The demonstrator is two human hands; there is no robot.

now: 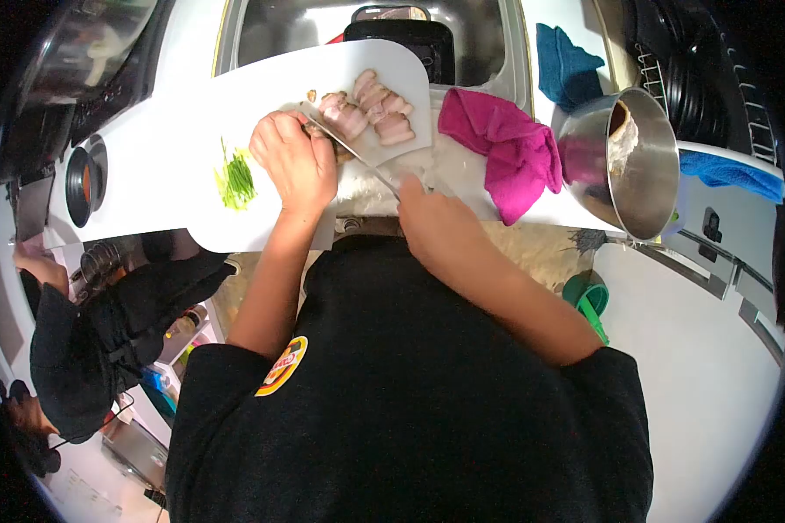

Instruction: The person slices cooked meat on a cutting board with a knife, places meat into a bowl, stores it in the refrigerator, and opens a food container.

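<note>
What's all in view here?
Cutting board: 1, white, on counter
Meat slices: several, pale pink, on board
Greens: 1 pile, green, board's left
Knife: 1, silver, by meat
Sink: 1, grey, beyond board
Tray: 1, black, in sink
Cloths: 3, magenta, dark blue, bright blue, right side
Bowl: 1, silver, counter's right
Container: 1, green, lower right
Other person: 1, black clothing, left
Edge clutter: unclear, dark
Own shirt: 1, black, below
Left hand: 1, bare, beside blade
Right hand: 1, bare, holding knife
</note>
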